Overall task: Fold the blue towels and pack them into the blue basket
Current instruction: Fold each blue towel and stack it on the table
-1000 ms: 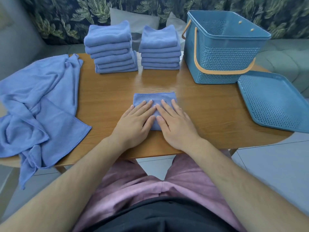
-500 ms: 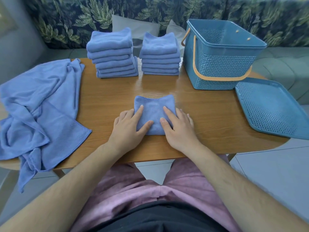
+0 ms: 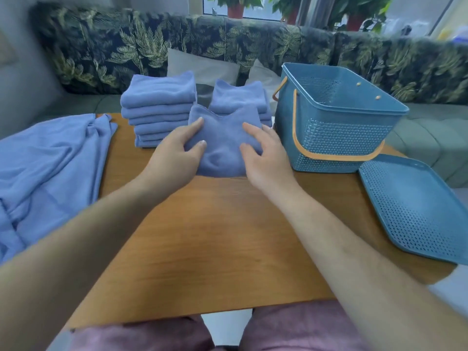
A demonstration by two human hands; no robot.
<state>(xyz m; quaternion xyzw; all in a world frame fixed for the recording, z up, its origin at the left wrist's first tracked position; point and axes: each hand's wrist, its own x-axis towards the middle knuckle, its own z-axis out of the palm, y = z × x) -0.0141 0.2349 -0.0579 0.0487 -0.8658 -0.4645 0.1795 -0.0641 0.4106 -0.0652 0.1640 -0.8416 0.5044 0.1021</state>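
The towel (image 3: 222, 148) is off the table (image 3: 202, 236) now, up in front of the two stacks (image 3: 159, 110). The left hand (image 3: 174, 158) and right hand (image 3: 268, 160) each grip a side, thumbs on top. Nothing shows in the basket (image 3: 336, 140) and the loose pile (image 3: 50, 168) isn't folded, so I'd say packing hasn't started.

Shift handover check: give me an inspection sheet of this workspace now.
Surface: wooden table.
Job's things: folded towel in front of left towel stack and right towel stack; unfolded towels heaped left; blue basket right, no towels seen inside.
Clutter: perforated lid flat beside basket.
Grippers: left hand and right hand grip the folded towel's sides.
Cables: nothing seen.
Surroundings: leaf-print sofa, cushions, potted plants.
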